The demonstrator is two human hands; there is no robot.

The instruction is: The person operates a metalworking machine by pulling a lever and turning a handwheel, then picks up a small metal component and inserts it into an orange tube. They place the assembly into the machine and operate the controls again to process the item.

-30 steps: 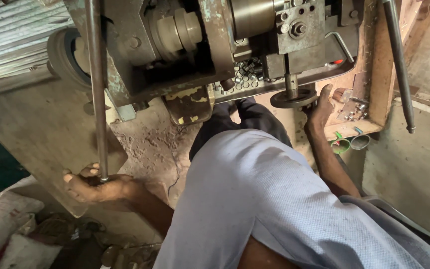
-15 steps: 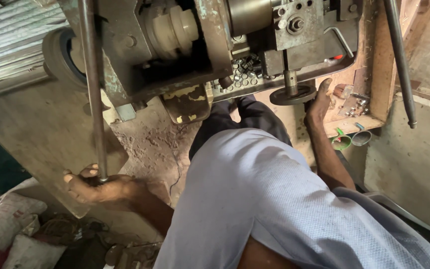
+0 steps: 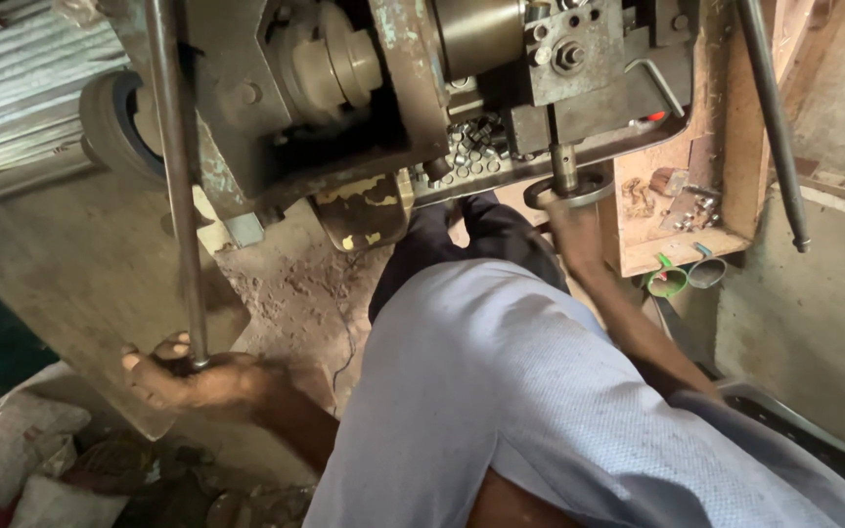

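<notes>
**Both hands on the old machine**

The left hand [image 3: 193, 379] is wrapped around the lower end of the long grey steel lever rod [image 3: 173, 176], fingers curled shut on it, down beside the dusty concrete slab [image 3: 61, 274]. The right hand [image 3: 571, 217] reaches up under the round flat metal handwheel [image 3: 567, 189] at the foot of the worn grey metal machine body [image 3: 344, 108]; whether those fingers grip or just touch, I cannot tell. Small silvery metal pieces [image 3: 471, 147] lie piled in the machine's tray, just left of the handwheel.
</notes>
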